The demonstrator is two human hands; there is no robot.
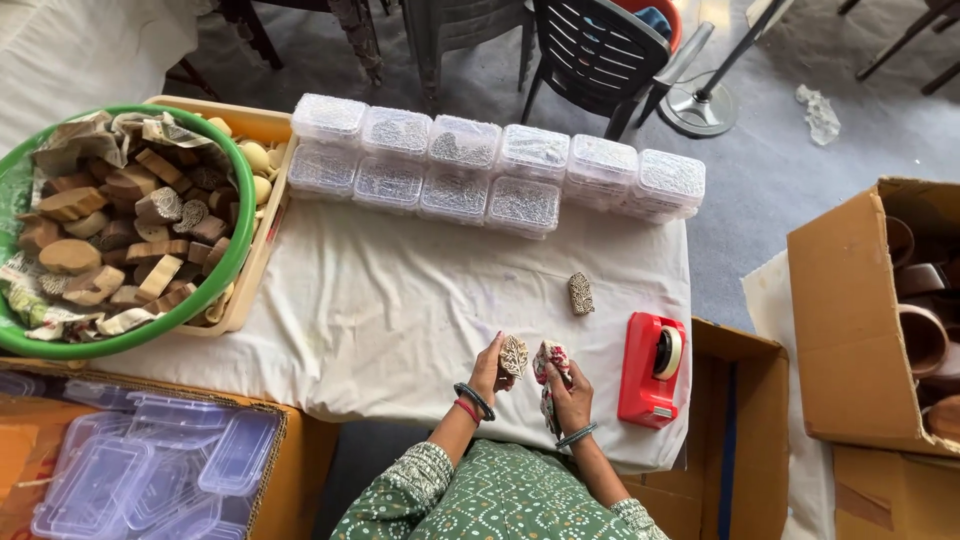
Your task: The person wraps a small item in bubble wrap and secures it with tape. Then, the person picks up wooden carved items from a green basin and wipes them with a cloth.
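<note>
My left hand (489,368) holds a small carved wooden stamp block (513,355) upright, pale carved face showing. My right hand (566,385) grips a crumpled patterned cloth (550,362) right beside that block, the two almost touching. Both hands hover over the near edge of the white cloth-covered table (380,310). Another carved wooden block (581,293) lies on the cloth a little beyond my right hand.
A red tape dispenser (653,369) sits right of my hands. Several lidded clear plastic boxes (490,170) line the far edge. A green basin (120,235) of wooden blocks sits at left on a beige tray (262,200). Empty plastic containers (150,460) lie lower left, open cardboard boxes (850,320) right.
</note>
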